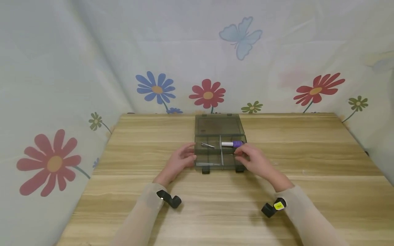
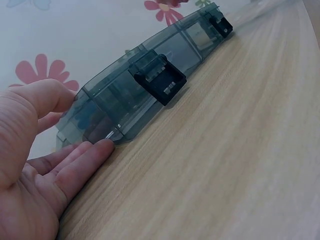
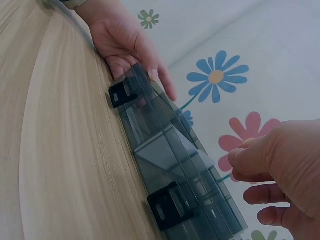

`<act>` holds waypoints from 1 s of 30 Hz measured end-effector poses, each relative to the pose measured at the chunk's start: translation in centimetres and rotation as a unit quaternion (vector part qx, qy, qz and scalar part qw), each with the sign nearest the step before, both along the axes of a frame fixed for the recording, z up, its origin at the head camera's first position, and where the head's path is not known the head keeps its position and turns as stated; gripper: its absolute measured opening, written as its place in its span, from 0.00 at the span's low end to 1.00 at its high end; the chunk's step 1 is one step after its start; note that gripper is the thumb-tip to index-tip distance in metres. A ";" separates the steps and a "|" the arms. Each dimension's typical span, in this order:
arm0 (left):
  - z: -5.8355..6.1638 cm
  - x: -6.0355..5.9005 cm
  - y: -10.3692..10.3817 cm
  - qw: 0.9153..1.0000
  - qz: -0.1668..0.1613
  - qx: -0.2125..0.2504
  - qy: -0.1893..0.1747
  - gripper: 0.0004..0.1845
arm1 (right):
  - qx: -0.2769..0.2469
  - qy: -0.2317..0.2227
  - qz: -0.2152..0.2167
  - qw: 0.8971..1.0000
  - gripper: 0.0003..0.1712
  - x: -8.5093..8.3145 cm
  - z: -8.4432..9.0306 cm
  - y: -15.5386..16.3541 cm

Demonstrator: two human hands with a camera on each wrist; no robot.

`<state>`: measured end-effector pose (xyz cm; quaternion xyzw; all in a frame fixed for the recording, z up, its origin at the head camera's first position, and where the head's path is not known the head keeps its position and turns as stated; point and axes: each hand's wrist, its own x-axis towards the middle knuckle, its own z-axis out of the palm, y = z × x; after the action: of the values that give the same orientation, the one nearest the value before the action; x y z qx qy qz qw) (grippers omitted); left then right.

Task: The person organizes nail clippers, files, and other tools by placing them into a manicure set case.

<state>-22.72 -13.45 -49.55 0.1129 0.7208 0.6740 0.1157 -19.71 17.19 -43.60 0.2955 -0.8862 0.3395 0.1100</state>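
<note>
A translucent dark green compartment box (image 1: 208, 167) lies on the table with its lid (image 1: 219, 125) tipped back. In its back left compartment is a small metal item (image 1: 207, 145). A white and purple tube (image 1: 233, 144) sits in the back right one. My left hand (image 1: 180, 159) rests against the box's left side, its lower fingertips (image 2: 107, 146) down by the base. My right hand (image 1: 253, 159) is over the front right compartment, thumb and forefinger close together. In the right wrist view the thumb (image 3: 242, 157) covers the pinch, and I cannot tell whether something small is in it.
Two black latches (image 2: 162, 80) hang from the box's front edge. The wooden table (image 1: 215, 212) runs back to a white cloth (image 1: 267, 75) printed with flowers and a butterfly. Tiny clear specks (image 1: 303, 171) lie right of the right hand.
</note>
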 end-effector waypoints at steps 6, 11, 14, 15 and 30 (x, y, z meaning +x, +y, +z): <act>0.0 -0.1 -0.1 1.000 0.000 0.000 -0.002 0.30 | -0.015 -0.006 -0.012 1.000 0.10 0.3 0.1 1.3; 0.0 -0.1 0.0 1.000 0.002 0.002 -0.002 0.30 | -0.009 -0.012 -0.018 1.000 0.09 0.4 -0.1 2.9; -0.1 -0.1 0.0 1.000 0.004 0.004 -0.006 0.30 | -0.004 -0.028 -0.027 0.999 0.09 0.5 -0.2 3.9; -0.1 0.0 0.0 1.000 0.005 0.004 -0.008 0.30 | -0.002 -0.034 -0.031 0.999 0.09 0.6 -0.2 4.2; 0.0 0.1 0.0 1.000 0.004 0.002 -0.014 0.30 | 0.018 -0.065 -0.085 0.994 0.12 1.2 -0.4 8.1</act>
<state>-22.65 -13.41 -49.58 0.1012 0.7182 0.6774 0.1227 -18.54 25.32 -44.03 0.1982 -0.9195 0.3311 0.0755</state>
